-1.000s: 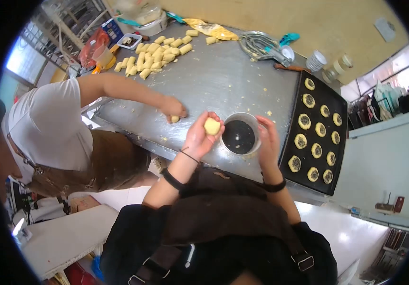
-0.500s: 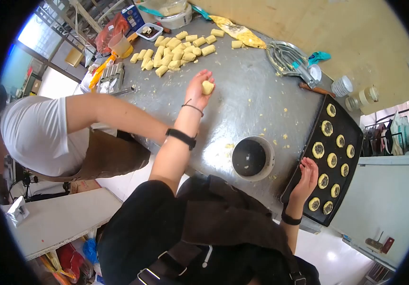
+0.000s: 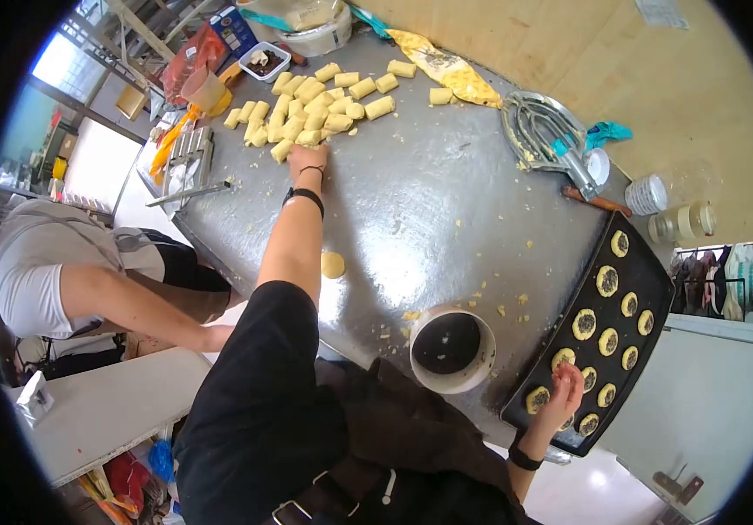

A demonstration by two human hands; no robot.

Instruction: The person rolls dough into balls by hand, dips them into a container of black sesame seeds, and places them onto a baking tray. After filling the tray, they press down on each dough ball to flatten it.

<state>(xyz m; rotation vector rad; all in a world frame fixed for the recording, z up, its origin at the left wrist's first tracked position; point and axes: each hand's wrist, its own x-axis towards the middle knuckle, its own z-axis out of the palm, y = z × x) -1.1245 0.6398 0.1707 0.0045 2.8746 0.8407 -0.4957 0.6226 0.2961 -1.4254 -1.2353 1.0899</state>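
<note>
At the near edge of a pile of short yellow dough pieces (image 3: 313, 112), my left hand (image 3: 309, 160) touches the pieces, its fingers mostly hidden. My right hand (image 3: 562, 398) is low over the black tray (image 3: 560, 341), fingers apart and slightly bent, the tips beside a round dough piece with a dark centre (image 3: 563, 358). Similar filled rounds (image 3: 584, 324) lie across the tray. One plain round dough piece (image 3: 333, 264) rests alone on the metal table (image 3: 411, 210). Nearer my body stands a round container (image 3: 492, 350) with a dark inside.
Another person (image 3: 53, 271) is at the left. A metal cutter (image 3: 188, 166), an orange-tinted cup (image 3: 204, 90) and a small tub (image 3: 264, 61) are at the table's left. Toward the wall are a yellow piping bag (image 3: 446, 70), a wire tool (image 3: 538, 131) and jars (image 3: 646, 195).
My left hand has moved forward and left to the pile, no longer holding a dough piece in view. A round piece now shows on the table. The other person's arm has drawn back left.
</note>
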